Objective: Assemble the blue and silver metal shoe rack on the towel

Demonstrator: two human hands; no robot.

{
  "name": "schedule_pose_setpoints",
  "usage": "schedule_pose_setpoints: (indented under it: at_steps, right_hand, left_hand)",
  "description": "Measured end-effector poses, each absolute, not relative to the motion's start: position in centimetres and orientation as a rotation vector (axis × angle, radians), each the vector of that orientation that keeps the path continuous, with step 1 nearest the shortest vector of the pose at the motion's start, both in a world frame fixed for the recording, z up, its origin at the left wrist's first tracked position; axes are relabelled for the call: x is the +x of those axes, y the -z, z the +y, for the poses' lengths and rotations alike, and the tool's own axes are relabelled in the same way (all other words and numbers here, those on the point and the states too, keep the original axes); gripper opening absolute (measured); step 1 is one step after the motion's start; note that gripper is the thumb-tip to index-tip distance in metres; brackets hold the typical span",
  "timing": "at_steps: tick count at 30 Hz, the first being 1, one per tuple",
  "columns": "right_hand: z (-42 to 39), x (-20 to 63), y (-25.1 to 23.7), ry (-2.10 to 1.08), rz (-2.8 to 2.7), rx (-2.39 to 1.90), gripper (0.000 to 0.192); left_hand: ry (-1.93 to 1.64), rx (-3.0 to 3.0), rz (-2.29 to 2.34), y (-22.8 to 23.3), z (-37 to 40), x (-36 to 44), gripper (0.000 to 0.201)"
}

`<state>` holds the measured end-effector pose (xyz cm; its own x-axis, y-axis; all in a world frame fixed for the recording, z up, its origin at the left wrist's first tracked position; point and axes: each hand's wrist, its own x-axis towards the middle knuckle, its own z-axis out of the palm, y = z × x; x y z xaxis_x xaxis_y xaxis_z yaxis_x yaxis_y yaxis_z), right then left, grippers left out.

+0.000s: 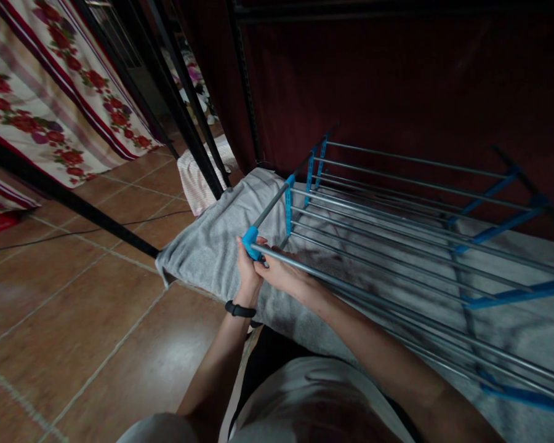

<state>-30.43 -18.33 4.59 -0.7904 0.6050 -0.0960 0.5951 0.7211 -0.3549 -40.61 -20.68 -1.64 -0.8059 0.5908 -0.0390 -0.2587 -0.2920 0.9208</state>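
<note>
A rack of grey metal rods [397, 215] with blue plastic joints stands on a grey blanket, its near side close to my body. At its near left corner is a blue corner connector [250, 241], where two rods meet. My left hand [248, 271], with a black band on the wrist, is closed around the connector from below and the left. Just right of it, my right hand [277, 271] reaches under the front rod with its fingers bent at the same connector. Its fingertips are partly hidden, and I cannot make out whether it holds something small.
The grey blanket [207, 240] covers a low platform with black metal posts [184, 98] at its left. Behind the rack hangs a dark red sheet [397, 80]. Brown floor tiles [96, 320], a thin cable [87, 231] and a floral curtain [69, 80] are at the left.
</note>
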Motion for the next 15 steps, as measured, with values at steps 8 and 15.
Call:
schedule_pose_setpoints:
  at_steps: [8,15]
  right_hand:
    - [-18.52,-30.72,-4.31,-0.438,-2.905,-0.930,0.045]
    - [-18.57,-30.61,-4.03,-0.349,-2.915,-0.946,0.049]
  left_hand:
    - [-2.154,0.352,1.206,1.89,-20.19,-40.78,0.066]
    - [-2.164,0.301,1.158,2.17,-20.03,-40.67,0.063]
